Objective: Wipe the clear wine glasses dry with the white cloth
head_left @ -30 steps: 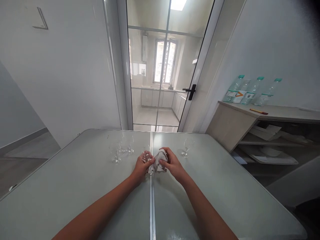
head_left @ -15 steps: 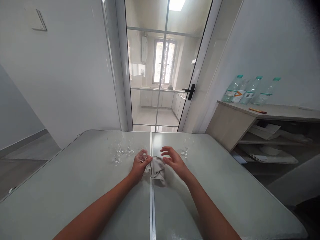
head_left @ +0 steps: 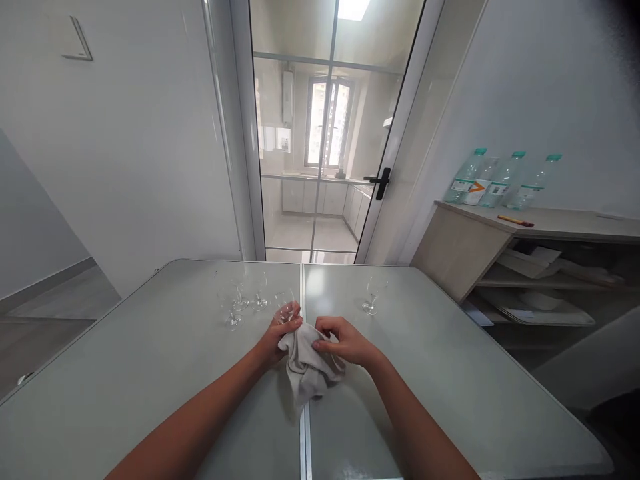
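My left hand [head_left: 277, 337] is closed around a clear stemmed glass [head_left: 285, 303], its bowl tipped up above the fingers. A crumpled pale grey cloth [head_left: 307, 367] hangs below the glass, over the table's middle seam. The fingers of my right hand [head_left: 345, 340] pinch the cloth from the right side. The glass's stem and foot are hidden by the hand and cloth. To the left, several similar clear glasses [head_left: 233, 313] stand on the table. Another clear glass [head_left: 371, 300] stands alone beyond my right hand.
The pale table [head_left: 150, 380] has a metal seam [head_left: 305, 440] down its middle. Behind it is a glass door [head_left: 290, 233] with a black handle [head_left: 383, 183]. At the right, a wooden shelf unit [head_left: 450, 243] carries several plastic bottles [head_left: 495, 183] and a yellow-red stick-like item [head_left: 515, 221].
My right hand has come down and left and closed on the cloth, which was apart from it before. The cloth now hangs lower and more spread out. The left hand still holds the glass.
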A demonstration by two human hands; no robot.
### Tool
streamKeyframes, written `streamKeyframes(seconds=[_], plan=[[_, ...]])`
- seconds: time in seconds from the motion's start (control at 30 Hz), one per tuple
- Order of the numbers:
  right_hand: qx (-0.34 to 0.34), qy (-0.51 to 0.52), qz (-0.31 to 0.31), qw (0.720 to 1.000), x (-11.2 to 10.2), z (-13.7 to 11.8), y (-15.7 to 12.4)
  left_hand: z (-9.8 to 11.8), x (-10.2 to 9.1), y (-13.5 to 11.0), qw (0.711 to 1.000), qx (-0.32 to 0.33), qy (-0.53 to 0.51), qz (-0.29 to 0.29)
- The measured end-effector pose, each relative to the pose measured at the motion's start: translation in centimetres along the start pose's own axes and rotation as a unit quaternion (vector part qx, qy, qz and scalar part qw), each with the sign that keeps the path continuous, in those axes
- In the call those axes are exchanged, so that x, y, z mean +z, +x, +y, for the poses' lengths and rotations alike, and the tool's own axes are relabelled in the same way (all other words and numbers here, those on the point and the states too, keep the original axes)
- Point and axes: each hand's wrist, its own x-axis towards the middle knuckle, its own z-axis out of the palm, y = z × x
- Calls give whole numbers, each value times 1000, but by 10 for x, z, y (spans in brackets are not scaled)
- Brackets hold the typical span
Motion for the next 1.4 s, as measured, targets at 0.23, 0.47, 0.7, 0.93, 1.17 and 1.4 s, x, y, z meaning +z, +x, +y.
streamKeyframes(seconds=[0.23,0.47,0.7,0.93,1.17,1.4], plan=[[68,255,45,963,3,0,-2,-15,-8,16,982,75,142,101],[-14,96,376,922,-6,14,3,-21,-7,9,951,92,293,37],[-113,-226,265,931,-1,12,-3,-16,-8,8,821,200,534,27],[-76,-196,377,902,-1,8,-2,-19,-10,6,785,242,567,66],[-44,-92,157,982,-6,3,-6,-22,-10,-1,780,250,568,76],[-27,-87,86,992,-14,1,-8,-20,-6,-2,808,233,537,65]])
